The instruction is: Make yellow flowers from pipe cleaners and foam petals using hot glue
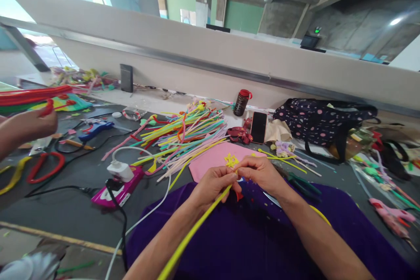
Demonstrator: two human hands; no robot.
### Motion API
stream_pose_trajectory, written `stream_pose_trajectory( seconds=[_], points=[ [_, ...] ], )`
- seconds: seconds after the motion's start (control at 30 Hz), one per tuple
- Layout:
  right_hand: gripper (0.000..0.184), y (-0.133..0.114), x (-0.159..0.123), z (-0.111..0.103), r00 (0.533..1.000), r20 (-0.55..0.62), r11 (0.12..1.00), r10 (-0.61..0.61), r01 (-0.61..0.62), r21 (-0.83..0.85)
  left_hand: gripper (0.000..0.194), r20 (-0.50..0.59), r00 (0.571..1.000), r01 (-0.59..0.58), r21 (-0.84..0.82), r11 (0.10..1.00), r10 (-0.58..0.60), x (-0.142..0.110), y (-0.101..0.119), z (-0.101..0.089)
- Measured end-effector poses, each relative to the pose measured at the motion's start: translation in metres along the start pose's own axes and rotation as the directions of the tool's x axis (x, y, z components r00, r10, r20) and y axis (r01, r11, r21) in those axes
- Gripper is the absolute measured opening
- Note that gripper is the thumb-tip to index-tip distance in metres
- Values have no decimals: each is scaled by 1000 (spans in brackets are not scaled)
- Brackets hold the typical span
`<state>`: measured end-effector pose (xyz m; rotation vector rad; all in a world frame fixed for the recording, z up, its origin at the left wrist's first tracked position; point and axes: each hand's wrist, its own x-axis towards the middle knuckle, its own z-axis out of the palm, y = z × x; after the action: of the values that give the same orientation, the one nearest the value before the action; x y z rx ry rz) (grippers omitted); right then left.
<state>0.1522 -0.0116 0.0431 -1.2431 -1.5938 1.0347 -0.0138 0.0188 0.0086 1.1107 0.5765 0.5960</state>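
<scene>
Both hands meet at the middle of the view, just above the purple cloth [223,236]. My left hand [215,186] is closed on a long yellow pipe cleaner [193,229], whose loose length runs down toward the bottom edge. Fingers pinched, my right hand [259,173] touches the left at the same spot, where the pipe cleaner meets a small yellow looped flower shape [231,160]. The exact grip between the fingertips is partly hidden. Behind the hands lies a pink sheet [205,162]. Something small and red [239,195] shows below the fingers.
Many coloured pipe cleaners [190,129] lie in a heap ahead. To the left are a magenta power strip [120,190], red-handled scissors [46,167] and another person's hand [31,124]. A phone [258,127], brown bottle [242,103], dotted bag [323,120] and pink glue gun [390,214] stand or lie beyond and right.
</scene>
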Motion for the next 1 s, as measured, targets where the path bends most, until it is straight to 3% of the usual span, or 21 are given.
stream_pose_trajectory(
  seconds=[0.13, 0.33, 0.73, 0.87, 1.0],
  points=[
    [14, -3, 1, 4, 1000, 15, 1000, 3, -4, 31, 25, -43, 999, -13, 3, 1000, 13, 0, 0, -1],
    [8, 2, 1, 9, 995, -89, 987, 53, -39, 155, 25, -48, 998, 24, -70, 997, -27, -1, 1, -1],
    [13, 14, 0, 9, 997, -65, 981, 45, -32, 193, 24, -102, 993, 41, -198, 979, -63, 1, -2, 1],
    [11, 16, 0, 12, 991, -116, 992, -62, 74, 103, 24, -93, 994, 33, -226, 974, -55, 1, -4, 3],
    [15, 17, 0, 14, 987, -122, 995, -102, 104, 5, 23, -120, 992, 16, -251, 968, -47, 2, -6, 5]
  ],
)
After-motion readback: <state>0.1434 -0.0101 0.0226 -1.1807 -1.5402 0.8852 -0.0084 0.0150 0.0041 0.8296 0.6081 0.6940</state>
